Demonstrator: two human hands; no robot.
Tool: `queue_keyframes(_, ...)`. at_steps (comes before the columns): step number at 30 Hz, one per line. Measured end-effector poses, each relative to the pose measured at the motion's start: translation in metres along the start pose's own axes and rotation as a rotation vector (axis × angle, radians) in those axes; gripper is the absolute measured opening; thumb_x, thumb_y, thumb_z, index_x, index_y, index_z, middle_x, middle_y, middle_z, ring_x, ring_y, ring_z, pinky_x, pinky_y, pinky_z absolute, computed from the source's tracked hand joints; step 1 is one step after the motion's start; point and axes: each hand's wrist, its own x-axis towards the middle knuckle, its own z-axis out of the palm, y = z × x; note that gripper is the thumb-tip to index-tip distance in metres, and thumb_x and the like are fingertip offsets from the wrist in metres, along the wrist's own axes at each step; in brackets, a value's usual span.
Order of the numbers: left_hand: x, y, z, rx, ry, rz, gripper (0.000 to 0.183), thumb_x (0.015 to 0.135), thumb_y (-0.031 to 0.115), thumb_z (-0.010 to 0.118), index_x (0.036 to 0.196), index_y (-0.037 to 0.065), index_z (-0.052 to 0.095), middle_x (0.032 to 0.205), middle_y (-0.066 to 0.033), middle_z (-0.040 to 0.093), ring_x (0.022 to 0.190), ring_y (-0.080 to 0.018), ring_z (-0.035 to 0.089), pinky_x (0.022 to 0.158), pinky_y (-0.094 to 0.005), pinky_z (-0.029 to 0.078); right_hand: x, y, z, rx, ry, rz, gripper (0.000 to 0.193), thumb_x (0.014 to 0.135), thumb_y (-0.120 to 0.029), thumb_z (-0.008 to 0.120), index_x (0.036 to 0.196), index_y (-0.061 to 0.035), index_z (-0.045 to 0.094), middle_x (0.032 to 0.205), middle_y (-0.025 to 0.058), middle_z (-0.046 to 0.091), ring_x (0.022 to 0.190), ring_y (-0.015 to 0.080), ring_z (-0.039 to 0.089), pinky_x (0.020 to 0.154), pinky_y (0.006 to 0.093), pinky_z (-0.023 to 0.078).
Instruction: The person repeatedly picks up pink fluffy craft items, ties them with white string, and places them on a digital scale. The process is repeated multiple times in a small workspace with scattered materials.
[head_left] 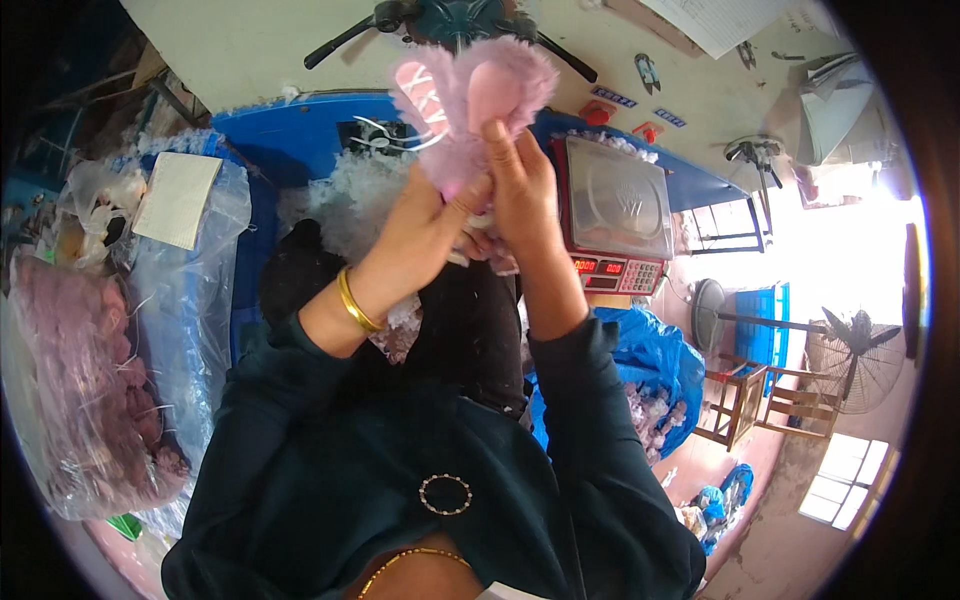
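Observation:
Up at the table edge I hold a fluffy pink plush piece [447, 155] with two ear-like lobes lined in smooth pink. White cord crisscrosses the left lobe, and a loose end trails off to the left. My left hand [432, 215] is closed round the lower part of the plush. Beside it my right hand [522, 190] grips the same piece, its thumb pressed at the base of the right lobe. What lies between the lower fingers is mostly hidden. White stuffing [350, 205] is heaped just left of my hands.
A red digital scale [615, 200] stands right of my hands. Behind is a pale table [270, 60] with a dark green machine [455, 20]. Clear bags of pink plush pieces [90, 370] lie at left. A blue bag [655, 350], wooden stools [735, 400] and a standing fan [850, 350] are at right.

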Motion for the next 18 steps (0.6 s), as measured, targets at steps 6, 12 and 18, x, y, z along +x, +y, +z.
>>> queue_keyframes(6,0.022,0.028,-0.014,0.026,-0.028,-0.04,0.055,0.094,0.032,0.056,0.13,-0.001,0.031,0.096,-0.0145,0.059,0.056,-0.0186,0.063,0.047,-0.0255,0.052,0.03,-0.02,0.005,-0.117,-0.017,-0.015,0.076,0.083,-0.065,0.05,0.099,0.0088,0.06,0.087,0.0186,0.063,0.081,0.0237,0.059,0.073,0.0332,0.046)
queue_keyframes(12,0.07,0.036,-0.031,0.096,0.045,-0.19,0.06,0.092,0.041,0.058,0.126,-0.004,0.036,0.089,-0.0129,0.059,0.054,-0.017,0.061,0.044,-0.0247,0.051,0.084,-0.005,0.022,-0.002,0.023,0.053,0.08,0.083,-0.064,0.052,0.103,0.0136,0.059,0.094,0.0259,0.064,0.091,0.0303,0.062,0.08,0.0357,0.046)
queue_keyframes(18,0.02,0.021,-0.023,-0.009,0.002,-0.099,0.05,0.095,0.027,0.055,0.129,-0.001,0.032,0.095,-0.0138,0.057,0.054,-0.017,0.062,0.043,-0.0235,0.05,0.017,-0.009,0.021,0.034,0.02,0.004,0.065,0.084,-0.053,0.061,0.103,0.009,0.057,0.092,0.0222,0.064,0.089,0.0248,0.062,0.079,0.0337,0.047)
